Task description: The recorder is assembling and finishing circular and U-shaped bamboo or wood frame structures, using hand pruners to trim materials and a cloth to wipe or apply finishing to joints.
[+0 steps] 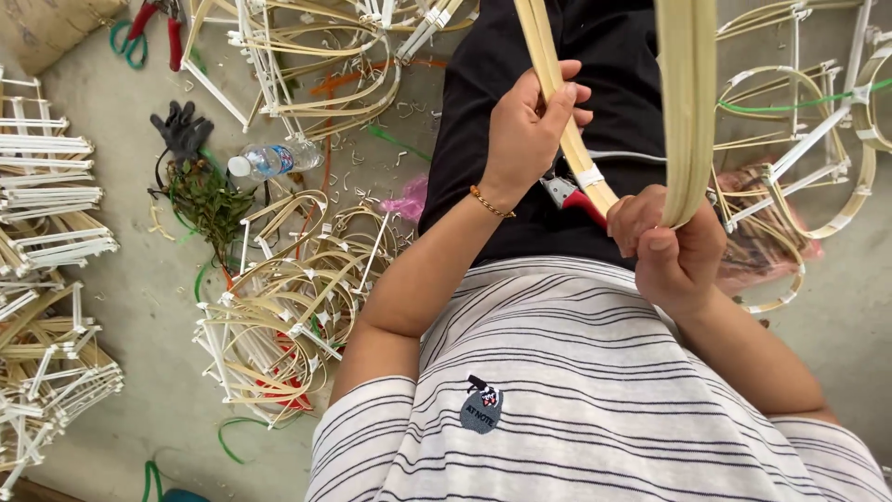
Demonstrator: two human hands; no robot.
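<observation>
Bamboo strips gripped between both hands.

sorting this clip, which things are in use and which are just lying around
In use: left hand and right hand gripping bent bamboo strips; red-handled cutter on the lap.
Lying about: water bottle, black glove, finished frames, red pliers.

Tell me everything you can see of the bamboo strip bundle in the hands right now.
The bamboo strip bundle is a pale yellow sheaf of thin flat strips, bent into a loop that leaves the top of the frame. One leg runs diagonally through the left hand, bound by a white tape band below it. The wider leg comes down into the right hand, which grips where both legs meet, above the lap.
</observation>
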